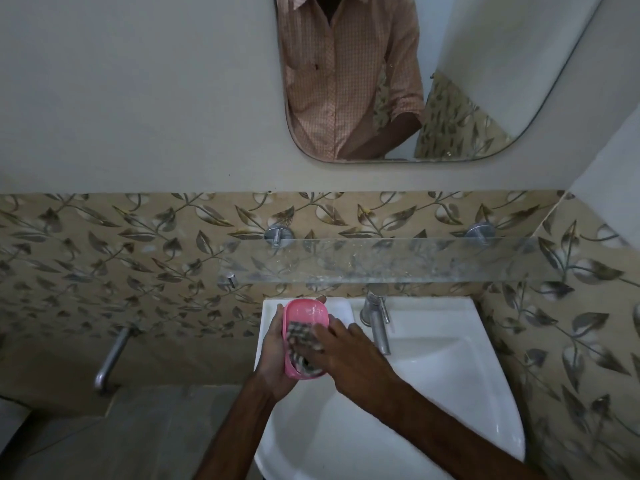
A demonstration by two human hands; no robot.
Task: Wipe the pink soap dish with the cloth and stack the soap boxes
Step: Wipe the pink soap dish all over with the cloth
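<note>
The pink soap dish (304, 317) is held up over the left rear corner of the white washbasin (450, 393), its hollow side facing the camera and its long axis running away from the person. The left hand (277, 358) cups it from beneath and from the left, fingers curled around the far and near rims so the dish sits in the palm. A checked cloth (304, 341) lies bunched in the lower half of the hollow, spilling slightly over the near edge. The right hand (346, 355) presses down on the cloth with fingers spread flat and closed onto the fabric; the upper half of the dish shows bare pink with a wet sheen.

Just right of the hands stands the chrome tap (377, 323), close to the right fingertips. The basin bowl below and to the right is open. Above, a glass shelf (398, 259) juts out over the rear of the basin, near the dish's far rim. A metal bar (110, 355) hangs on the tiled wall (104, 258) well to the left.
</note>
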